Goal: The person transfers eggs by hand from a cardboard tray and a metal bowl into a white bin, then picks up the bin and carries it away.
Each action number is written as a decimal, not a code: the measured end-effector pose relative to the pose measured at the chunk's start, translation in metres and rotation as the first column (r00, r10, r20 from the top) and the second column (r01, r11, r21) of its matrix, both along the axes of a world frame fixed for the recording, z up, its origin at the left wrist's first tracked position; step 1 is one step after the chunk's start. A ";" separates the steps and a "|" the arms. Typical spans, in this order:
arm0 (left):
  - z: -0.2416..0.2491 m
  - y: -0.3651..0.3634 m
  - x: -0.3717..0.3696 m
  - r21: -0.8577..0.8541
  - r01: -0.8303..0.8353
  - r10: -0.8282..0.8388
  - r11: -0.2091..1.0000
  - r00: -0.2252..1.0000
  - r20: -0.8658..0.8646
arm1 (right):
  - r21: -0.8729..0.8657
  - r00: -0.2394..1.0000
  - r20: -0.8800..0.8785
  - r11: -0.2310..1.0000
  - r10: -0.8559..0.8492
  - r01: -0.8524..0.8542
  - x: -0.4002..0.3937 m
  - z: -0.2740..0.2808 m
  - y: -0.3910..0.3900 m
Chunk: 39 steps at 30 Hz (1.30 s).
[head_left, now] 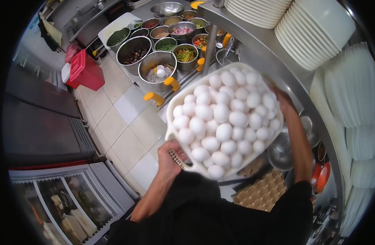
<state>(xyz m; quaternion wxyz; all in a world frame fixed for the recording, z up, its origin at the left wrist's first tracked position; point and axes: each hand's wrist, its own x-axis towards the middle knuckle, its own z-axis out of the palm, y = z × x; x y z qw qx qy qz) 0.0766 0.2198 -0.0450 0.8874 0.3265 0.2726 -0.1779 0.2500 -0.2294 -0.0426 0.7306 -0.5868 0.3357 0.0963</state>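
Note:
A white plastic basket [170, 118] heaped with white eggs [221, 113] is held up in front of my body. My left hand [170, 157] is closed round the handle at the basket's near left corner. At the far right side, my right hand [282, 100] grips the rim; its fingers are partly hidden behind the basket and blurred. Below the basket, near my right forearm, lies a brown cardboard egg tray [263, 190] with hollow cups. A metal bowl [280, 153] sits beside that forearm.
Several metal pots with cut vegetables [185, 56] stand on the counter ahead. Stacked white plates [314, 32] fill the steel shelf at upper right. A red bin [85, 71] stands on the tiled floor [132, 106]. An open-topped or glass-lidded chest [69, 200] is at lower left.

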 end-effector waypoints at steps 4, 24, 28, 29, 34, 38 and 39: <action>0.007 0.022 0.000 0.119 0.017 -0.015 0.993 1.000 -0.017 | -0.074 0.995 -0.081 0.996 -0.060 0.054 -0.028 -0.036 -0.014; 0.002 0.268 -0.165 0.290 -0.151 0.180 0.945 0.980 -0.079 | -0.073 0.997 -0.008 0.994 -0.079 0.079 -0.190 -0.001 0.261; 0.011 0.315 -0.210 0.346 -0.245 0.292 0.905 0.952 -0.088 | -0.092 1.000 -0.015 0.995 0.022 -0.024 -0.213 -0.006 0.329; 0.012 0.326 -0.222 0.393 -0.266 0.330 0.880 0.938 -0.104 | -0.103 0.999 -0.023 0.993 0.049 -0.052 -0.217 -0.006 0.348; -0.004 0.371 -0.269 0.420 -0.437 0.528 0.795 0.839 -0.128 | -0.074 0.980 -0.104 0.981 0.173 -0.181 -0.237 -0.051 0.415; -0.056 0.392 -0.298 0.441 -0.400 0.521 0.803 0.831 -0.194 | -0.009 0.964 -0.159 0.976 0.215 -0.220 -0.241 -0.111 0.449; -0.069 0.391 -0.298 0.448 -0.404 0.527 0.798 0.828 -0.191 | 0.021 0.960 -0.169 0.975 0.222 -0.222 -0.238 -0.132 0.454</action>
